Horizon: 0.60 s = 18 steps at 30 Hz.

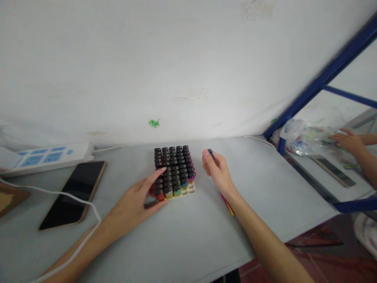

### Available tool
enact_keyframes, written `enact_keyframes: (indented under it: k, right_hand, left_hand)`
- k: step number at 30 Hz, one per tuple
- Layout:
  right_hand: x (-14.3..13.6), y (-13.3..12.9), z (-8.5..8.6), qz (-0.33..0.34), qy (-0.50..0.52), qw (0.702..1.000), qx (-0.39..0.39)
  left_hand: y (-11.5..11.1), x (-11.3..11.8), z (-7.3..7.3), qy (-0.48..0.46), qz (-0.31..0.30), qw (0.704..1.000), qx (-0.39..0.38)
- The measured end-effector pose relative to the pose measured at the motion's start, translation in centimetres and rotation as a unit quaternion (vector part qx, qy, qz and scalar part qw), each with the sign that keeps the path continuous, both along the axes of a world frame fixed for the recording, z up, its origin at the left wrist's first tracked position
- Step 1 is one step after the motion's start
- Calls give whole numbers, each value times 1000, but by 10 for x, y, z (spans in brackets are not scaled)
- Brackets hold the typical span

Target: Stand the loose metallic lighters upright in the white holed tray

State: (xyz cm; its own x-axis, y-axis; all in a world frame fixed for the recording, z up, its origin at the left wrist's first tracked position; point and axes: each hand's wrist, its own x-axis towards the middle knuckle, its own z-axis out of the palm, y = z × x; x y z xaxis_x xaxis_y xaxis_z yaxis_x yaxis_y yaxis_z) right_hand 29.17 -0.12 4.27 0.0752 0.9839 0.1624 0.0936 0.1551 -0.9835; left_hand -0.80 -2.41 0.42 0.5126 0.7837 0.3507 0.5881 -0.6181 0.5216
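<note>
A pale tray holds several rows of lighters with black tops and red, yellow, green, blue and purple bodies. A few bare slots show at its front right corner. My left hand grips the tray's left side, index finger over the lighters and thumb at the front edge. Right of the tray, my right hand is closed around a blue lighter; only its blue end shows above the fist. Under my right wrist, a thin pink and yellow item lies on the table, partly hidden.
A phone and a white power strip lie at the left. A white cable crosses over my left forearm. At the right, beyond a blue metal frame, another person's hand touches clear plastic bags.
</note>
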Motion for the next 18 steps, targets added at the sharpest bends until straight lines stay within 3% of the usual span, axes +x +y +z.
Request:
enact_keyframes:
  k: [5, 9, 18]
  right_hand:
    - [-1, -12, -16, -44, -75, 996, -18]
    - [-2, -16, -13, -64, -117, 991, -27]
    - [-2, -18, -12, -42, -120, 992, -25]
  left_hand:
    - [0, 0, -1, -8, 7, 1000, -15]
    - [0, 0, -2, -13, 10, 1000, -14]
    - [1, -1, -2, -20, 15, 999, -32]
